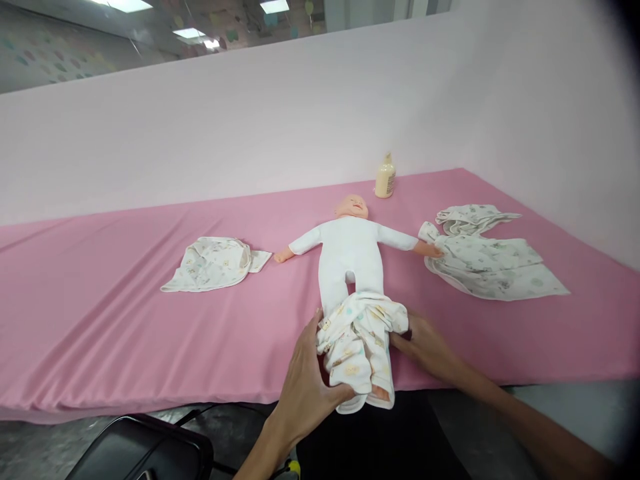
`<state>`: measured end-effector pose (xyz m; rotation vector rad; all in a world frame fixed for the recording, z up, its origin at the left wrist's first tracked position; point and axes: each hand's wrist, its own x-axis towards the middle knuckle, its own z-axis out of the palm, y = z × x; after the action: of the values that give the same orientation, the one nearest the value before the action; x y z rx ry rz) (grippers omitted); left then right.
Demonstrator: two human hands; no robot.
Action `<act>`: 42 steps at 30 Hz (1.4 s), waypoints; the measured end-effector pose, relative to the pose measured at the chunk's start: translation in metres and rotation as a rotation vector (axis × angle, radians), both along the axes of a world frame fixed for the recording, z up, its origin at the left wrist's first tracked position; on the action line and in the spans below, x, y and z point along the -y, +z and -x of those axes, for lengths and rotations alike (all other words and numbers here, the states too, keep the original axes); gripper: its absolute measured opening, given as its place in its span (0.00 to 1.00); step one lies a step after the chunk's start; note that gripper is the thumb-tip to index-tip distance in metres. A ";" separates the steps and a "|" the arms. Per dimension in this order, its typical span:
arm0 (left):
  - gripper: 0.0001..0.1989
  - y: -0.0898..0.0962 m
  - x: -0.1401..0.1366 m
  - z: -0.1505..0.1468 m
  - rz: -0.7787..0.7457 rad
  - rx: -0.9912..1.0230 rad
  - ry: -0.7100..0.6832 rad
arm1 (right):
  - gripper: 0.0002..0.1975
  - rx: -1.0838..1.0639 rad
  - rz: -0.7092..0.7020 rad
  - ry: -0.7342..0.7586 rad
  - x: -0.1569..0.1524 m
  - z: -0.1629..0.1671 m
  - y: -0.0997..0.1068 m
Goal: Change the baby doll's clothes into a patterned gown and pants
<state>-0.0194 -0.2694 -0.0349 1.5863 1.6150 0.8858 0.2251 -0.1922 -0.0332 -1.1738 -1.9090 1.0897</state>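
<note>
A baby doll (350,250) with a white cloth body lies on its back, arms spread, head away from me. Printed baby pants (363,333) are bunched around its lower legs, and one foot shows at a leg opening. My left hand (310,380) grips the pants on the left side, thumb over the left leg part near its hem. On the other side, my right hand (417,343) holds the waist edge of the pants; its fingertips are partly hidden behind the cloth.
The doll lies on a pink-covered table (115,353). A folded printed garment (215,265) is at left, more printed clothes (493,267) at right. A pump bottle (385,179) stands by the white wall (240,127). A black chair (145,448) is below the front edge.
</note>
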 end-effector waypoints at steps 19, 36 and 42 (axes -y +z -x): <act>0.54 -0.002 -0.001 -0.005 0.037 0.066 0.111 | 0.16 0.043 -0.063 0.179 0.013 -0.004 0.002; 0.38 -0.011 0.026 -0.022 0.044 0.337 0.264 | 0.14 -0.077 0.194 0.006 0.019 -0.005 0.000; 0.39 -0.009 0.030 -0.021 0.102 0.396 0.257 | 0.21 -0.059 0.241 -0.083 0.029 -0.011 -0.001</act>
<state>0.0020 -0.2989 -0.0435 1.0648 1.5635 1.1503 0.2359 -0.2209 -0.0346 -1.3223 -1.7036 1.3213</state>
